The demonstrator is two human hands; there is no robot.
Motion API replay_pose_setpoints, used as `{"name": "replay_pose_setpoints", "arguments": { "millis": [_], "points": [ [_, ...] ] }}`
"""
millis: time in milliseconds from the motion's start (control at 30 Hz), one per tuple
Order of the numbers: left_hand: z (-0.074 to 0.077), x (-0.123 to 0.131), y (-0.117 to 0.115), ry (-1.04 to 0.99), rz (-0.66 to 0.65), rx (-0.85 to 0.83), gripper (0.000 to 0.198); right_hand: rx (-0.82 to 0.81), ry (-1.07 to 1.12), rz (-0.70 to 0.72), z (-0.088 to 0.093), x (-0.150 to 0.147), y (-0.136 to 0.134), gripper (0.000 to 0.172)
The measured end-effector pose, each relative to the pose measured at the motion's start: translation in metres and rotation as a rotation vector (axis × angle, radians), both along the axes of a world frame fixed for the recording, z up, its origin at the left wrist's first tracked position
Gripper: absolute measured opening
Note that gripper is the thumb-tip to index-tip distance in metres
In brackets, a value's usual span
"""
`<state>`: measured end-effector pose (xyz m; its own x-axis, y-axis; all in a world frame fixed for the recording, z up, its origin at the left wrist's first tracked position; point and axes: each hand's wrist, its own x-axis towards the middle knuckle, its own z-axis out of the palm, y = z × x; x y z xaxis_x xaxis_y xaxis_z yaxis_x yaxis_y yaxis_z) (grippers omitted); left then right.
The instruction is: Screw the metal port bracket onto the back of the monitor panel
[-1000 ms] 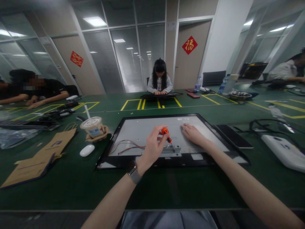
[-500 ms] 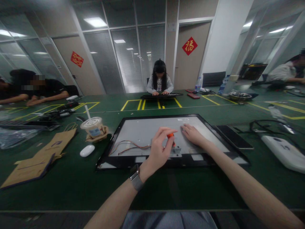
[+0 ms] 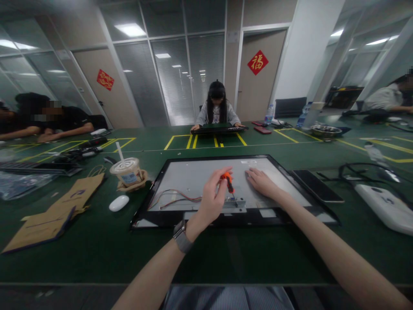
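Observation:
A flat display panel (image 3: 190,174) with a grey back and black frame lies in front of me. My left hand (image 3: 213,193), with a watch on its wrist, is closed around an orange and black screwdriver (image 3: 229,184). The screwdriver tilts, its tip down at a small metal bracket (image 3: 240,204) near the panel's front edge. Whether the tip sits in a screw is too small to tell. Thin wires (image 3: 176,199) run leftward across the panel from beside my left hand. My right hand (image 3: 260,181) rests flat on the grey back, fingers stretched out and holding nothing.
Left of the panel are a lidded drink cup (image 3: 126,170) with a straw, a white mouse (image 3: 119,203) and a brown paper bag (image 3: 64,211). A dark phone (image 3: 318,185) and a white device (image 3: 383,206) lie right. A person (image 3: 217,107) sits opposite with another panel.
The left fingers have shifted on the screwdriver, and more of its handle and shaft now shows. My right hand stays put. The person opposite has moved their hands to their panel's sides.

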<state>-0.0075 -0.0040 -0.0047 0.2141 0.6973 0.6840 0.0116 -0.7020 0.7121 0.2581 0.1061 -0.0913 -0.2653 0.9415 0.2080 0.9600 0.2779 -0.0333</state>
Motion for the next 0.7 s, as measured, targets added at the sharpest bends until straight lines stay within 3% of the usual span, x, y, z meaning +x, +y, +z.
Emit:
{"name": "replay_pose_setpoints", "arguments": {
  "millis": [233, 400, 700],
  "points": [
    [0.0011, -0.0008, 0.0004, 0.005, 0.12, 0.069, 0.019, 0.026, 0.013, 0.01, -0.0034, 0.0008, 0.0017, 0.048],
    [0.0016, -0.0005, -0.0005, -0.008, 0.041, 0.043, 0.028, 0.027, -0.005, 0.009, -0.0044, 0.0017, 0.0021, 0.049],
    [0.0022, 0.0018, -0.0031, 0.035, 0.066, 0.104, 0.013, 0.019, -0.005, 0.002, -0.0021, 0.0006, 0.0007, 0.049]
  ]
}}
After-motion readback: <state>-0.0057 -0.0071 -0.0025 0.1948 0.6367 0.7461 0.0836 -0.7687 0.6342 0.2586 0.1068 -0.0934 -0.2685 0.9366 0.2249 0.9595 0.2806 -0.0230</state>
